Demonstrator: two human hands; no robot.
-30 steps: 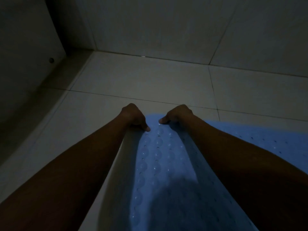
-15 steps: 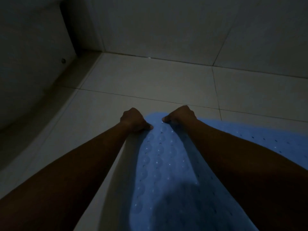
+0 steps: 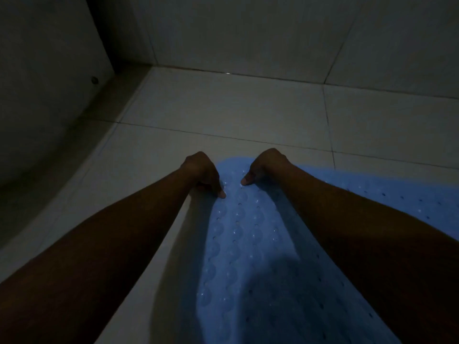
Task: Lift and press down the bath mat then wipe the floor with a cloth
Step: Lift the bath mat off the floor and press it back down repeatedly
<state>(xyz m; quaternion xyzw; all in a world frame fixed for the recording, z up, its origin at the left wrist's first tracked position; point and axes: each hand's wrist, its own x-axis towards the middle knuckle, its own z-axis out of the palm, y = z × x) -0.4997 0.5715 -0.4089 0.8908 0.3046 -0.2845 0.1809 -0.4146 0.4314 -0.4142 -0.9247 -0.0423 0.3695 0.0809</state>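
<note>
A light blue bath mat point(image 3: 238, 244) with rows of round suction cups and small holes stretches from the bottom of the head view to mid-frame, over a pale tiled floor point(image 3: 223, 108). My left hand point(image 3: 202, 171) is closed on the mat's far left corner, thumb on top. My right hand point(image 3: 267, 167) is closed on the far edge just to the right, thumb pointing inward. The gripped end seems raised off the floor, casting a shadow along the left side. No cloth is visible.
The room is dim. A tiled wall point(image 3: 248, 33) rises at the back. On the left stands a curved pale fixture point(image 3: 44, 83) with a small round fitting point(image 3: 94, 80). Bare floor tiles lie beyond the mat and to its left.
Both hands keep their grip on the mat's far edge. The view has shifted a little, and the hands sit slightly lower and to the right against the floor.
</note>
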